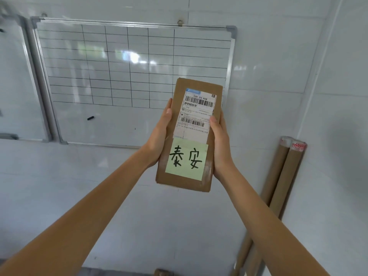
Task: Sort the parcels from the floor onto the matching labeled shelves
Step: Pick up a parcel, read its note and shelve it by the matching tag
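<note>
I hold a long brown cardboard parcel (175, 92) upright in front of me, at arm's length, against a white tiled wall. A white shipping label with barcodes covers its upper half. A pale green sticky note (186, 159) with two handwritten Chinese characters sits on its lower half. My left hand (160, 136) grips the parcel's left edge, thumb on the front. My right hand (220, 142) grips the right edge, thumb resting on the label. No shelves are in view.
A whiteboard (127, 62) with a drawn grid hangs on the wall behind the parcel, with a second board (12, 76) at far left. Two cardboard tubes (284, 176) lean in the right corner. Another brown parcel's top (163, 272) peeks in at the bottom edge.
</note>
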A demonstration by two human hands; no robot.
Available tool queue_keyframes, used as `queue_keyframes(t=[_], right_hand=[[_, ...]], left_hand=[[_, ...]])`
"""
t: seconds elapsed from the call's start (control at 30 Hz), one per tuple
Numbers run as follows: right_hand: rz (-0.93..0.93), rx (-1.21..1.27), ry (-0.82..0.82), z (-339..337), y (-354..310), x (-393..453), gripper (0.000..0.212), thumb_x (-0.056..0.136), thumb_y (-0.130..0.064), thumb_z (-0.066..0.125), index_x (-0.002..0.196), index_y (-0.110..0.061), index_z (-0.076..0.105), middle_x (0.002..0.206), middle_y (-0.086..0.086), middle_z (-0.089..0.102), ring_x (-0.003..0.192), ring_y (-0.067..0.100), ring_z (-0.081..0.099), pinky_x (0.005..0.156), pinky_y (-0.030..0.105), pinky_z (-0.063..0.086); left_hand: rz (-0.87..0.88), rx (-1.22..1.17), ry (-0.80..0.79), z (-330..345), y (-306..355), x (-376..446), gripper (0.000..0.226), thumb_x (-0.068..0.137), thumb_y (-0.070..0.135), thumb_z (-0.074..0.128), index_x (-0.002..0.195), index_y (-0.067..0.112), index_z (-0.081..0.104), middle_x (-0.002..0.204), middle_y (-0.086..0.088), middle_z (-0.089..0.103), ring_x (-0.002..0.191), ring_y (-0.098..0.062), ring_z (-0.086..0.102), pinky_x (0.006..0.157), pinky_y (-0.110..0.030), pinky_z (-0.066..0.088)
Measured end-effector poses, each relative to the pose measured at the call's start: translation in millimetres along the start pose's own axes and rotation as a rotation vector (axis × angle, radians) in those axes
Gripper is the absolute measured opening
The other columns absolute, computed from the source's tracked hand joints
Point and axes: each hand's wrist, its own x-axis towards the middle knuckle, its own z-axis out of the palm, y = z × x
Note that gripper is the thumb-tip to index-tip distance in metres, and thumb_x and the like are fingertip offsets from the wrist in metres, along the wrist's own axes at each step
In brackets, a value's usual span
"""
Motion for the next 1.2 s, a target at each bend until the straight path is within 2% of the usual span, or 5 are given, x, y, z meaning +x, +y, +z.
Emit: queue_keyframes(t=[0.53,0.67,0.87,0.97,1.2], right_hand=[[0.282,-0.008,-0.122,43.5,92.9,-89.5,0.061,0.1,-0.036,0.056,0.158,-0.027,0.04,0.146,0.002,0.064,0.13,0.022,0.064,0.114,0.052,0.047],[0.346,-0.008,-0.204,68.0,115.4,-104.4,0.058,0.104,-0.034,0.054,0.159,-0.032,0.037,0.147,0.0,0.062,0.13,0.02,0.065,0.114,0.052,0.048],[0.442,0.039,-0.319,131.3,142.2,-127.7,0.064,0.097,-0.042,0.056,0.158,-0.034,0.039,0.148,-0.002,0.062,0.131,0.02,0.064,0.114,0.052,0.047],[0.483,0.078,-0.392,175.6,151.8,-149.8,0.058,0.101,-0.037,0.055,0.157,-0.033,0.041,0.144,-0.001,0.065,0.126,0.02,0.067,0.111,0.05,0.05],[0.575,0.16,-0.561,273.4,161.5,-211.0,0.063,0.097,-0.041,0.056,0.157,-0.03,0.041,0.142,0.0,0.067,0.123,0.023,0.069,0.104,0.044,0.056]], left_hand=[[-0.147,-0.03,0.26,-56.1,-60.8,-133.4,0.051,0.108,0.04,0.013,0.148,0.027,0.041,0.139,0.002,0.062,0.127,-0.016,0.059,0.111,-0.039,0.045],[-0.151,-0.013,0.359,-85.9,-68.7,-158.7,0.054,0.107,0.045,0.013,0.158,0.028,0.021,0.151,-0.001,0.049,0.135,-0.016,0.052,0.115,-0.042,0.039],[-0.157,0.095,0.554,-133.1,-45.3,-203.6,0.049,0.109,0.032,0.013,0.157,0.025,0.021,0.139,0.013,0.055,0.122,0.002,0.059,0.099,-0.017,0.049],[-0.165,0.101,0.667,-164.7,-27.6,-239.6,0.05,0.108,0.036,0.018,0.158,0.028,0.02,0.151,0.004,0.049,0.133,-0.008,0.052,0.114,-0.033,0.041],[-0.23,0.096,0.863,-222.2,24.4,-327.6,0.061,0.101,0.053,0.032,0.156,0.026,0.028,0.15,-0.005,0.051,0.135,-0.023,0.052,0.115,-0.049,0.038]])
